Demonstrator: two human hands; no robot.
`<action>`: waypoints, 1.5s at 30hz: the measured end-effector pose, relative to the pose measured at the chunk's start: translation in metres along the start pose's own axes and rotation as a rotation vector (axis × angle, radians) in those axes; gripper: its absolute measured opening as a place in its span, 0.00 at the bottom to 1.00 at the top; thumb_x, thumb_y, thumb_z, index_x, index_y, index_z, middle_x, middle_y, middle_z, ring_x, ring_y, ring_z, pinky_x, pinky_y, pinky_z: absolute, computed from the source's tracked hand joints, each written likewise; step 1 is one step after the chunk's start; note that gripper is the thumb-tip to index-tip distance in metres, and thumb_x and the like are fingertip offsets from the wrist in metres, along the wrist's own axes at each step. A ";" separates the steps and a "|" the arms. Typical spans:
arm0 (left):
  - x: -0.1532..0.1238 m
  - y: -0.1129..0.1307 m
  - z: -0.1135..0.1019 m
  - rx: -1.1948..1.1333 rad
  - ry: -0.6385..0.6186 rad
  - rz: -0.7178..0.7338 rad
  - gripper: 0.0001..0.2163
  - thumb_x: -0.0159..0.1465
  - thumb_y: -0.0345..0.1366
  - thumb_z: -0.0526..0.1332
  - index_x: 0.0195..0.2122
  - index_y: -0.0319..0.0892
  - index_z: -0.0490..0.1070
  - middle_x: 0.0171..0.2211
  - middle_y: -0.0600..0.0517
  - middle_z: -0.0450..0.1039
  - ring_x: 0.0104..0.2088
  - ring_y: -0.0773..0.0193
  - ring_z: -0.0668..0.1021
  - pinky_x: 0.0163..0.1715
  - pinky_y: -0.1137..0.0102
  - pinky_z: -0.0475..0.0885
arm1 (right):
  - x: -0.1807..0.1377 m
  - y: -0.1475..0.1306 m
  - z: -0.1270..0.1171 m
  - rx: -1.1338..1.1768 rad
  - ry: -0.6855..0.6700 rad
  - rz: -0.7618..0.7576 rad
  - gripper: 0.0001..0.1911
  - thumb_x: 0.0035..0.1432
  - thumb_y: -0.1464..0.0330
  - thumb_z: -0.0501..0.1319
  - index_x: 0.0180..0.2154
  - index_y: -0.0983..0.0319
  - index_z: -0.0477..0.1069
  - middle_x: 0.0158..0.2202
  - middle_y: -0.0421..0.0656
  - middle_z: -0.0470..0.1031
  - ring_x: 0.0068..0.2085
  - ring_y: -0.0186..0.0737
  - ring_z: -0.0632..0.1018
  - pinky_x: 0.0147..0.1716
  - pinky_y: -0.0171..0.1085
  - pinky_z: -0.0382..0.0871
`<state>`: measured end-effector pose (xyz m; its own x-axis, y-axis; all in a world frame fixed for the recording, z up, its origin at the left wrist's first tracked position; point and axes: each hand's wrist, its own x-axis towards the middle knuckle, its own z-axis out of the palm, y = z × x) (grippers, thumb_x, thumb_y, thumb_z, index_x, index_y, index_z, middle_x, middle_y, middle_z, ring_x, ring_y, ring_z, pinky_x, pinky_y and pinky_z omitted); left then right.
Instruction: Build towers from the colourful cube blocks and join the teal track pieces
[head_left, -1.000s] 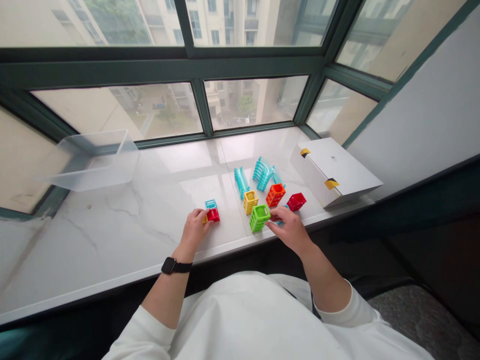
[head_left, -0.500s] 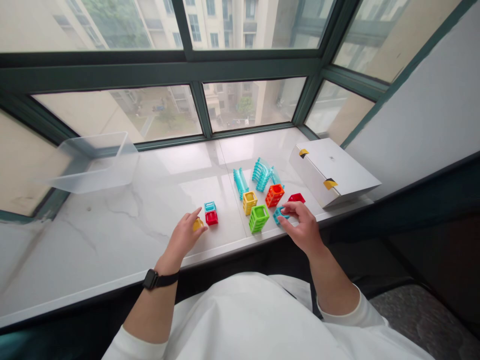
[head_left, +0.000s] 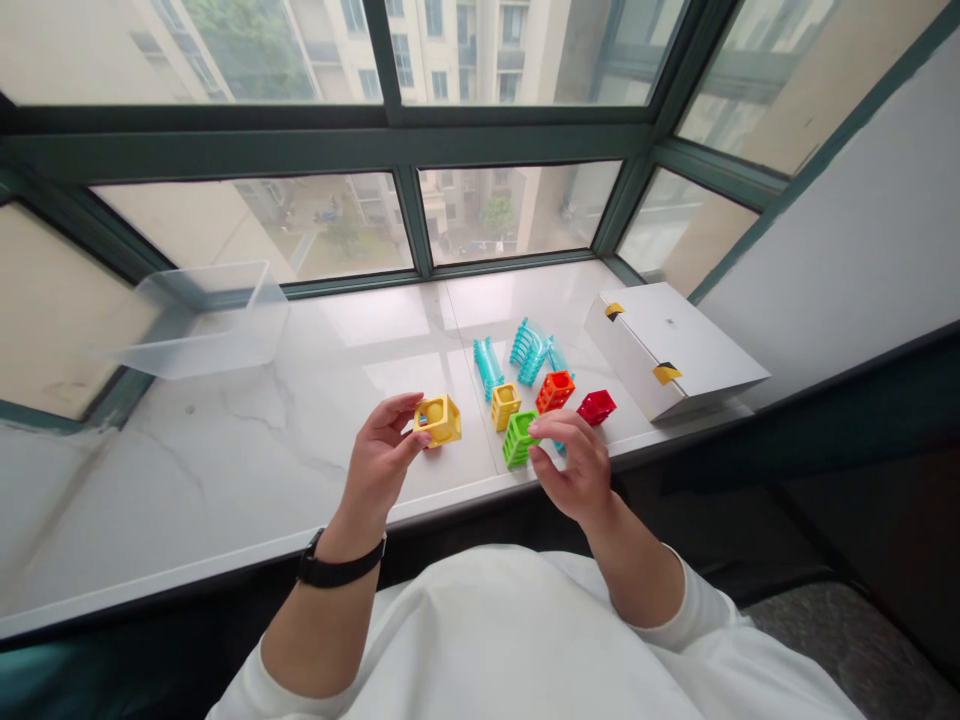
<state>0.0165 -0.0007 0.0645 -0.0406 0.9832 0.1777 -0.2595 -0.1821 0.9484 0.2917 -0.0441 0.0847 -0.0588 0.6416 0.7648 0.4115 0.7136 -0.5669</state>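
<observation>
My left hand [head_left: 382, 450] grips a yellow building block [head_left: 448, 418], an open-framed cube raised off the sill. Behind it, a red block and a blue one are mostly hidden. My right hand [head_left: 577, 462] is curved, with thumb and fingers apart and nothing visible between them. Its fingertips overlap the edge of a green block [head_left: 517, 440] in view; whether they touch it I cannot tell. A blue block [head_left: 559, 446] is partly covered by that hand. Around it stand a yellow upright block [head_left: 505, 408], an orange block [head_left: 555, 391] and a red block [head_left: 596, 407].
Clear teal ribbed track pieces, one straight [head_left: 488, 368] and one curved [head_left: 529, 350], lie behind the blocks. A white box [head_left: 675, 340] with yellow-black tabs is at the right. A translucent plastic bin [head_left: 217, 345] sits far left on the marble sill [head_left: 247, 470], against the window.
My left hand has lifted the yellow block off the sill and moved it right, in front of the red and blue pair. My right hand has shifted left from the blue block toward the green one.
</observation>
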 end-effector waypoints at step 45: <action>-0.024 0.014 0.049 0.039 -0.266 0.177 0.36 0.56 0.34 0.80 0.66 0.54 0.73 0.55 0.45 0.78 0.55 0.52 0.80 0.54 0.61 0.78 | 0.024 -0.006 0.025 0.167 -0.186 0.361 0.11 0.70 0.57 0.65 0.39 0.56 0.80 0.37 0.43 0.80 0.39 0.44 0.80 0.40 0.42 0.75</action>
<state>0.0609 -0.0272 0.0865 0.1728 0.9007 0.3986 -0.2339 -0.3556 0.9049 0.2657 -0.0258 0.0987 -0.1069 0.8871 0.4490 0.2837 0.4601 -0.8414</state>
